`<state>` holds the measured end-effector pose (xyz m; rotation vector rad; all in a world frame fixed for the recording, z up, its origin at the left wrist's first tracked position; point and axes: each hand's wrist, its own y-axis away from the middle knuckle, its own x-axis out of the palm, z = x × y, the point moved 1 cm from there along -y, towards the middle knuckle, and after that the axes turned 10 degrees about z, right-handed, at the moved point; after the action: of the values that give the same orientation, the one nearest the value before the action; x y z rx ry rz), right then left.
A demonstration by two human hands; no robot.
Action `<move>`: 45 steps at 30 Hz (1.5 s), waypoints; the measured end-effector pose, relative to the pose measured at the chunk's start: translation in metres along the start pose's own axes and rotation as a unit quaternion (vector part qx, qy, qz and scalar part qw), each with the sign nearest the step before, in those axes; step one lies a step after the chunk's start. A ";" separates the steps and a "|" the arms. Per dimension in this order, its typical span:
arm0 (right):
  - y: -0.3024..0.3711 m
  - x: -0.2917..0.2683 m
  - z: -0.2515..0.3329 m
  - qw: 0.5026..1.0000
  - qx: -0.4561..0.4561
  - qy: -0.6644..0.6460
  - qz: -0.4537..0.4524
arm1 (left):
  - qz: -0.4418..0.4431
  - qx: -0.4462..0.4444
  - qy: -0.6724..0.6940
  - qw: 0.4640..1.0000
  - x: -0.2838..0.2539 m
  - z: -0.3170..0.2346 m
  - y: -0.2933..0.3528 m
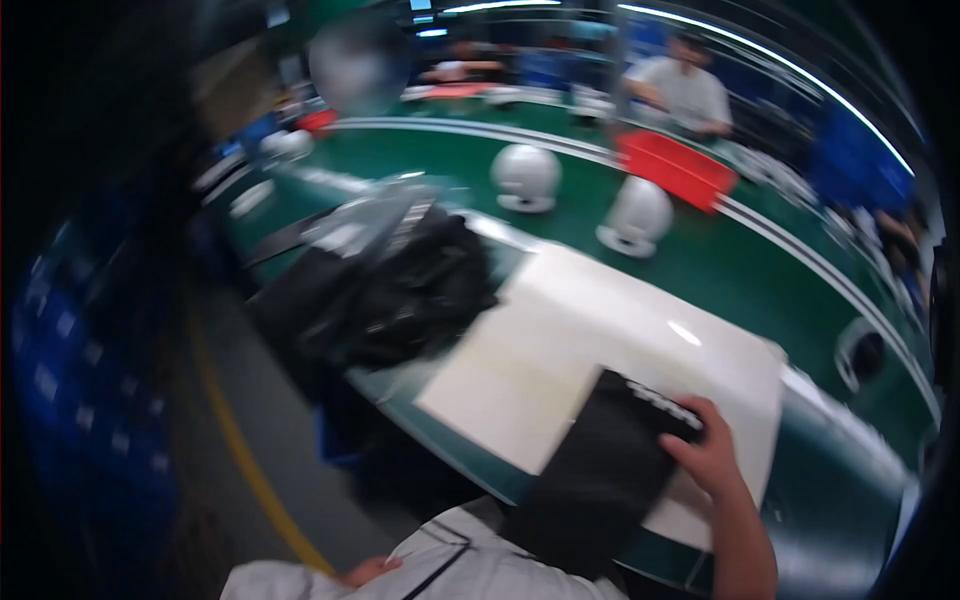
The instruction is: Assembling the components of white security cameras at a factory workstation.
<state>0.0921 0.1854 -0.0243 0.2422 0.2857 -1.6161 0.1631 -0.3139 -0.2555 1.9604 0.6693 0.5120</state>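
Right hand [715, 460] is gripping a flat black bag [600, 470] near its upper right corner, the thumb pressing on the near face beside a strip of white printing, while the left hand [370, 571] is showing only partly at the lower edge, just beside the white clothing [480, 560], so whether it is opening or closing on anything I cannot tell. The bag is slanting over a cream-white sheet [560, 320], its lower end reaching past the edge of the green worktable [835, 510] toward the wearer. Left of the sheet, a heap of black bags [410, 290] is spreading across the tabletop, with clear plastic [350, 230] lying crumpled over its far side. Beyond, two white dome-shaped units [526, 180] are standing apart on a green conveyor belt [760, 280]. Farther off, a red bin [680, 168] is resting along the belt's pale rail, its contents probably too blurred to judge fairly, and a person in a pale top [690, 95] is sitting or standing behind it. Blue containers [80, 410] are filling the left side, blurring badly.
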 end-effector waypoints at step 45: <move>0.000 -0.001 0.001 1.000 -0.009 -0.003 0.028 | 0.047 0.266 -0.194 0.943 0.001 -0.072 0.026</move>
<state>0.0920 0.1859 -0.0231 0.2288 0.2869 -1.5580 0.1267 -0.2753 -0.2002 2.5164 0.4895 -0.0222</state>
